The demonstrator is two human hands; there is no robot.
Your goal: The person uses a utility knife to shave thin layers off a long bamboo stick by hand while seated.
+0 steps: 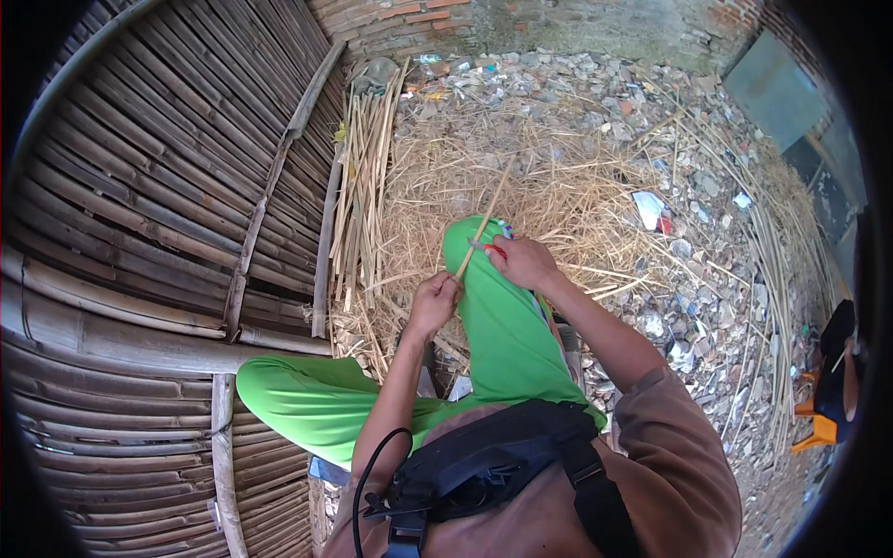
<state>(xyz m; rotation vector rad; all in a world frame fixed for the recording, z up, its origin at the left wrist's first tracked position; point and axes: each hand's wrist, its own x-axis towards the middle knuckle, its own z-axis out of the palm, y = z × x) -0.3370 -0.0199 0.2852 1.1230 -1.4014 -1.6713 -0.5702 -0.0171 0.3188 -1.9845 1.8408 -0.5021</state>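
My left hand point(436, 302) is closed around the lower end of a thin bamboo strip point(497, 199), which slants up and away past my raised knee. My right hand point(524, 263) grips a small knife point(480, 245) by its red handle. Its short blade lies across the strip, touching or nearly touching it just above the left hand. Under both hands is the knee of my green trousers point(502, 325). Pale shavings point(577, 191) cover the ground beyond the knee.
A bundle of bamboo strips point(367, 186) leans beside a bamboo slat structure point(158, 195) on the left. Rubble and litter point(693, 279) spread to the right, with more long strips point(774, 260). A brick wall point(558, 28) stands behind; an orange chair point(819, 432) is at far right.
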